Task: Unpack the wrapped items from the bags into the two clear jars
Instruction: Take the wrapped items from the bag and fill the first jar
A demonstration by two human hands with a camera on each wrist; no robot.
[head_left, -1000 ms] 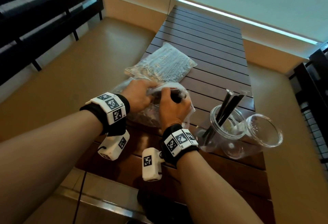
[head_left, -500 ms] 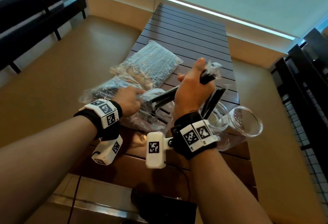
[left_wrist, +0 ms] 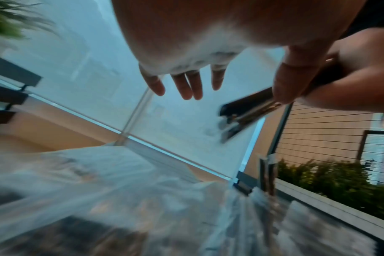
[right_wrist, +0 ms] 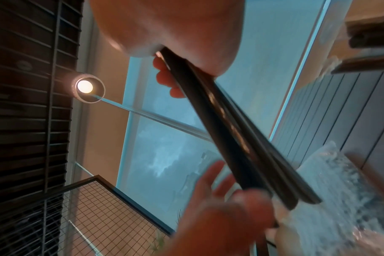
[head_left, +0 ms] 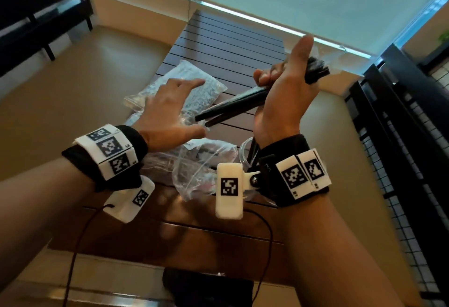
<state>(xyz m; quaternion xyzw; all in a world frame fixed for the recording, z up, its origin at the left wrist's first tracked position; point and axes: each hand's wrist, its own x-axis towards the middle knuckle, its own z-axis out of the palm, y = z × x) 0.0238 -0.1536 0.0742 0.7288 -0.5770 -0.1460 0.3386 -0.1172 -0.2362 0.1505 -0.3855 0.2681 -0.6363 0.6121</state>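
Note:
My right hand (head_left: 284, 93) is raised above the slatted wooden table (head_left: 226, 39) and grips a bundle of long black wrapped items (head_left: 233, 105); their clear wrapper ends stick out past my thumb. The bundle (right_wrist: 230, 129) slants down toward my left hand (head_left: 170, 110), which hovers with fingers spread, holding nothing, over two clear plastic bags. The near bag (head_left: 201, 163) lies crumpled and open; the far bag (head_left: 194, 88) lies flat. Only a bit of one clear jar's rim (head_left: 244, 153) shows behind my right wrist. The other jar is hidden.
Dark slatted seating (head_left: 36, 3) stands at the far left and a black wire-mesh railing (head_left: 401, 161) runs along the right. A thin cable (head_left: 264, 233) crosses the table's near end, and a dark object (head_left: 206, 287) sits below the front edge.
My right hand has pulled the black bundle out of the near bag and lifted it up and right. My left hand has let go of the bag and spread open.

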